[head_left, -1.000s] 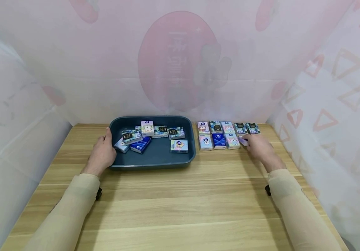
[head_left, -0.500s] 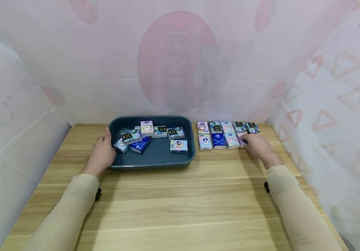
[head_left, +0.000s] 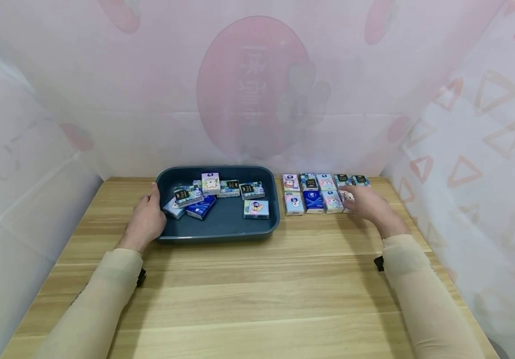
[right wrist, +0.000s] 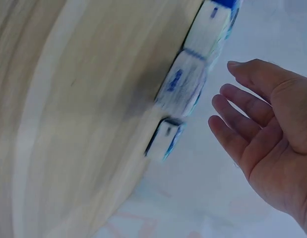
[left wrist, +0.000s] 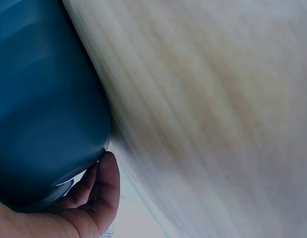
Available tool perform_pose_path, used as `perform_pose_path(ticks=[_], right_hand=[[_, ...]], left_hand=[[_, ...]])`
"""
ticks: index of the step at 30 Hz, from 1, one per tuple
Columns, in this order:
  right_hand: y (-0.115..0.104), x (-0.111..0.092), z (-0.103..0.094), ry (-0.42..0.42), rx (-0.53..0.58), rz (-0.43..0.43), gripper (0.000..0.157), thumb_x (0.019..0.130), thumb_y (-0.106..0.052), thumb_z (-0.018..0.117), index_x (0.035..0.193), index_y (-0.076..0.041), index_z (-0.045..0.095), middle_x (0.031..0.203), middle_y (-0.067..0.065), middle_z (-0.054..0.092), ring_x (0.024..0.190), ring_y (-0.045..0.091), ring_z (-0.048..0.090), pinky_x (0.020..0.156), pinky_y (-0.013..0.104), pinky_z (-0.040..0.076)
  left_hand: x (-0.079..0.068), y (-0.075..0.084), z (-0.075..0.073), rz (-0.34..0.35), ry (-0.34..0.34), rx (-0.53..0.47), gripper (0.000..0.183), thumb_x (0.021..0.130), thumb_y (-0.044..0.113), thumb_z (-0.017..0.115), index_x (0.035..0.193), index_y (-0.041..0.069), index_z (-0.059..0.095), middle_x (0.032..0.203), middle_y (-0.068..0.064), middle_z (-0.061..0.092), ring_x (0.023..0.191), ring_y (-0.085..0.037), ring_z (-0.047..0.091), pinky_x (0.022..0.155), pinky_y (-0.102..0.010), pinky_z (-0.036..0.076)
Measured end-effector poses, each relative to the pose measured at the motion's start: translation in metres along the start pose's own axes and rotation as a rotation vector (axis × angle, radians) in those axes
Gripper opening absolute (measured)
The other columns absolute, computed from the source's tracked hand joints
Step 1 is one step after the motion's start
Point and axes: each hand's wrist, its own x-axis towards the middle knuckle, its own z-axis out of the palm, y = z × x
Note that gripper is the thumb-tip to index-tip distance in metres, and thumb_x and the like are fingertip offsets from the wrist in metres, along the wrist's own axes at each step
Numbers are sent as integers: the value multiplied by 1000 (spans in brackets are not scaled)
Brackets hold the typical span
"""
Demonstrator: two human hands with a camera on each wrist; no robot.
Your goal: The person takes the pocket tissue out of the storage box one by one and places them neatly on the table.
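Right of centre in the head view, I see the right hand [head_left: 370, 205] has just released the pale cartoon pack [head_left: 348, 196] that its fingertips were pinching a moment ago. Its fingers now lie loosely extended, holding nothing, so I judge that pack is set down: it sits at the right end of the front row, just beside the rainbow-coloured pack [head_left: 332, 201]. Left of centre, the left hand [head_left: 146, 222] stays clamped on the left end of the tray [head_left: 226, 227], where more packs [head_left: 256, 209] lie.

Packets [head_left: 256, 210] lie in the tray [head_left: 221, 223]; two packet rows [head_left: 313, 200] lie right of it.
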Motion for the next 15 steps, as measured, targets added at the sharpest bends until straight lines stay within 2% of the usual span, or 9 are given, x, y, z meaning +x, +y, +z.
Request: perform_pose_path(ticks=[3, 10, 12, 15], right_hand=[[-20, 2, -1, 7, 0, -12, 57, 116, -14, 70, 170, -1, 58, 163, 34, 67, 135, 54, 75, 120, 71, 60], [-61, 14, 6, 38, 4, -83, 58, 116, -14, 71, 171, 0, 57, 168, 29, 66, 150, 52, 68, 130, 68, 54], [-72, 17, 8, 45, 4, -105, 58, 116, -14, 71, 170, 1, 58, 167, 29, 67, 141, 50, 74, 126, 66, 58], [-88, 22, 11, 65, -6, -140, 56, 116, -15, 72, 168, 1, 60, 163, 27, 70, 135, 47, 77, 122, 63, 61]], left_hand=[[0, 0, 0, 8, 7, 6, 88, 113, 2, 41, 186, 1, -9, 170, -52, 37, 136, -60, 59, 124, -82, 49], [0, 0, 1, 15, 16, 15, 88, 113, 2, 42, 186, -1, -7, 168, -52, 38, 131, -59, 60, 121, -81, 51], [0, 0, 1, 12, 15, 17, 88, 113, 2, 42, 186, -1, -5, 168, -52, 38, 130, -59, 60, 121, -82, 52], [-1, 1, 0, 12, 14, 17, 88, 113, 2, 42, 186, -1, -6, 168, -52, 38, 130, -59, 60, 121, -82, 52]])
